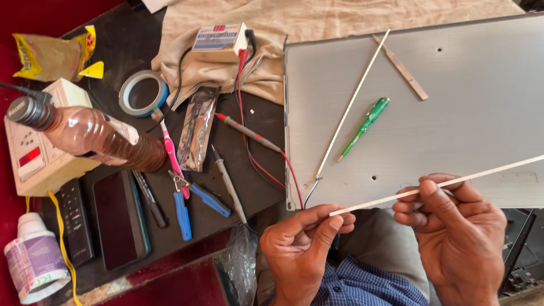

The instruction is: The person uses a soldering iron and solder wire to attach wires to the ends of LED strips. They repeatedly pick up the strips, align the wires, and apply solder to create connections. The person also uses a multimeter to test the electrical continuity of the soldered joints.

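At the near edge of the scene, both hands hold one thin white strip [436, 184] that runs from the near centre up and out past the right edge. The left hand [300, 243] pinches the strip's near end between thumb and forefinger, the remaining fingers curled in. The right hand [453, 226] is closed around the strip further along, its thumb pressed on top and its fingers folded beneath. The strip hangs above the near edge of a large grey metal panel [453, 130], which fills the right half of the view.

On the panel lie a second thin white strip [352, 105], set diagonally with a wire at its near end, a green screwdriver [364, 128] just to its right, and a flat metal scalpel handle [401, 68] further off.

To the left, on the dark work surface [130, 39], lie blue-handled pliers [184, 207], two multimeter probes [229, 184] with red and black leads, a pink-handled tool [173, 156], a roll of tape [141, 90], a dark phone [120, 218], a remote control [73, 218] and a brown-filled plastic bottle [96, 136] lying across a beige box [42, 153]. A small white meter box [220, 39] rests on a beige cloth [317, 20] at the far side. A white bottle [34, 260] stands at the near left corner.
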